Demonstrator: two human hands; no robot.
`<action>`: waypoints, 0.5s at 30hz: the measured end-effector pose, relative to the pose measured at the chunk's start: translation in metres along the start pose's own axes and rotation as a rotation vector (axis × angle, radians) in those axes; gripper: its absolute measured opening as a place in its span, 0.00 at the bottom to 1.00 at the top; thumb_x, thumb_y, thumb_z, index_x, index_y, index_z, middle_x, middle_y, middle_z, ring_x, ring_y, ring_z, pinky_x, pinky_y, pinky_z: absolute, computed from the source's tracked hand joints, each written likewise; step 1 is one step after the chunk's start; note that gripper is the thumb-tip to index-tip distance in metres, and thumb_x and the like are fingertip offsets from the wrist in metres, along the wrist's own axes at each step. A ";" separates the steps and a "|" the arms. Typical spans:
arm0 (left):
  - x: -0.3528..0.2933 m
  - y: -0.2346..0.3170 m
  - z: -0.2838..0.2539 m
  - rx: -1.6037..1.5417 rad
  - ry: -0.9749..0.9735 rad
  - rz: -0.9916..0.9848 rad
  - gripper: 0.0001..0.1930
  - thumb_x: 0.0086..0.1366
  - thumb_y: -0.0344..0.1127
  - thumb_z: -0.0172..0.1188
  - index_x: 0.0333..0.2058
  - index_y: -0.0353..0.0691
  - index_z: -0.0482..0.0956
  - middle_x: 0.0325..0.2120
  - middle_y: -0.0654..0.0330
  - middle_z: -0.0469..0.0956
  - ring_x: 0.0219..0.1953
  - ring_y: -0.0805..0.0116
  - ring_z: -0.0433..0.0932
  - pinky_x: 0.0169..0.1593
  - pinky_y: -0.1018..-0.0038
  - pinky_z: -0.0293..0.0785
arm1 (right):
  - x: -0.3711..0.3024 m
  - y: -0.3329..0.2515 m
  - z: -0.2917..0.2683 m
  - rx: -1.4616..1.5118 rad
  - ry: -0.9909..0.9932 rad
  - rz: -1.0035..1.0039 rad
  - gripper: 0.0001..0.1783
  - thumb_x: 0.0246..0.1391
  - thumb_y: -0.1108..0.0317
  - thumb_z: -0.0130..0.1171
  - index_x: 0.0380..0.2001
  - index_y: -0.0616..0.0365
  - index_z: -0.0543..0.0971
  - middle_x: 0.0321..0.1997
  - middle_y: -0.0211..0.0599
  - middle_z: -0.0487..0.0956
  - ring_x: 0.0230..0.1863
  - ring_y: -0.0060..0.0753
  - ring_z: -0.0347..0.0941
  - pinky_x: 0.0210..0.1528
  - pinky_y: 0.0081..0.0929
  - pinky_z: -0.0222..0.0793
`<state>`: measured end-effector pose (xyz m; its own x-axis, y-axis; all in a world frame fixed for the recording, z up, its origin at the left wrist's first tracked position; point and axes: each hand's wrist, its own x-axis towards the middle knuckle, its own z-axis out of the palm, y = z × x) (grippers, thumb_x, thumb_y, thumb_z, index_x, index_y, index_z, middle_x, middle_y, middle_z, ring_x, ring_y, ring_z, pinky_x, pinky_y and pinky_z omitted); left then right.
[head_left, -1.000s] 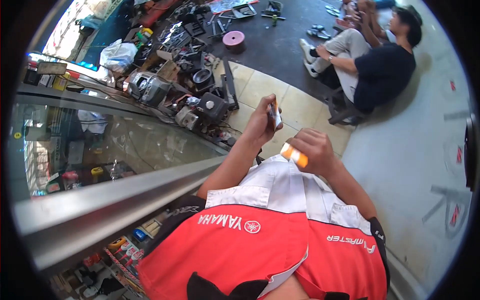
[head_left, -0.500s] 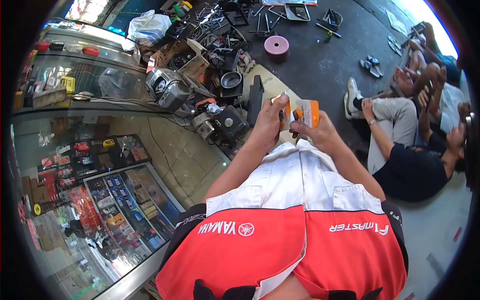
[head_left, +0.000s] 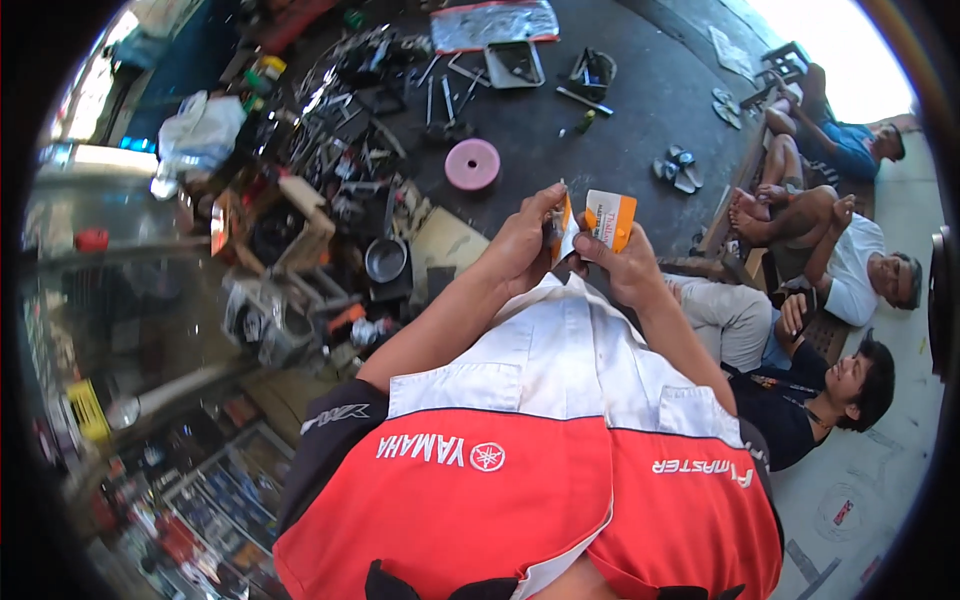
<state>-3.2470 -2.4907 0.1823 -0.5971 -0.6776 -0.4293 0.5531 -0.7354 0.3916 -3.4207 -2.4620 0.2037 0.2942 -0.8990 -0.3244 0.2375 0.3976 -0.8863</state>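
In front of my chest, my left hand (head_left: 524,240) is closed on an orange and white packet (head_left: 568,228), with fingers curled and the thumb along its top. Something small and dark shows beside those fingers, too unclear to name. My right hand (head_left: 632,268) grips an orange and white printed card (head_left: 611,219), its thumb across the lower face. Between both hands the packet and the card come close together. Whether they are parts of one package I cannot tell.
Ahead on the dark floor are a pink round stool (head_left: 472,164), a metal tray (head_left: 514,65) and scattered tools. Heaped metal parts and a round pan (head_left: 386,260) lie left, beside a glass display case (head_left: 230,490). Several people sit at right, near slippers (head_left: 679,169).
My view has swung right and up, so the stool and the parts heap sit further left and lower. Both hands stay together, still gripping the orange and white pieces.
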 end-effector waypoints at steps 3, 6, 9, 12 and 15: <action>0.082 0.071 0.019 0.032 0.179 0.047 0.25 0.74 0.53 0.50 0.53 0.36 0.61 0.42 0.50 0.73 0.43 0.58 0.78 0.40 0.57 0.81 | 0.076 -0.049 -0.026 -0.139 0.147 -0.064 0.17 0.55 0.67 0.72 0.43 0.65 0.79 0.30 0.34 0.81 0.27 0.23 0.77 0.30 0.22 0.74; 0.152 0.130 0.040 0.041 0.248 0.022 0.26 0.72 0.51 0.57 0.53 0.38 0.59 0.43 0.52 0.72 0.44 0.62 0.77 0.48 0.63 0.79 | 0.146 -0.085 -0.059 -0.187 0.291 -0.111 0.18 0.55 0.67 0.72 0.44 0.66 0.80 0.29 0.33 0.81 0.26 0.20 0.76 0.29 0.21 0.73; 0.235 0.188 0.041 0.500 0.229 0.067 0.23 0.70 0.52 0.60 0.48 0.38 0.67 0.38 0.57 0.75 0.41 0.69 0.78 0.46 0.69 0.79 | 0.217 -0.116 -0.108 -0.126 0.335 -0.140 0.17 0.55 0.67 0.72 0.43 0.66 0.80 0.28 0.33 0.81 0.25 0.19 0.75 0.29 0.20 0.72; 0.310 0.250 0.049 0.797 0.109 0.137 0.16 0.66 0.45 0.66 0.39 0.39 0.75 0.31 0.63 0.79 0.34 0.77 0.78 0.39 0.76 0.77 | 0.289 -0.149 -0.163 -0.144 0.304 -0.122 0.15 0.56 0.67 0.71 0.41 0.66 0.81 0.28 0.32 0.81 0.26 0.18 0.75 0.29 0.20 0.72; 0.385 0.309 0.065 0.808 0.063 0.041 0.12 0.64 0.39 0.69 0.37 0.39 0.78 0.28 0.64 0.80 0.30 0.80 0.77 0.34 0.80 0.75 | 0.370 -0.195 -0.203 -0.140 0.273 -0.104 0.13 0.56 0.68 0.69 0.39 0.66 0.82 0.28 0.32 0.81 0.25 0.18 0.75 0.28 0.20 0.71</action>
<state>-3.3438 -2.9792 0.1904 -0.5384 -0.7203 -0.4374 -0.0307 -0.5020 0.8643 -3.5464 -2.9098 0.1896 0.0114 -0.9570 -0.2899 0.1180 0.2892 -0.9500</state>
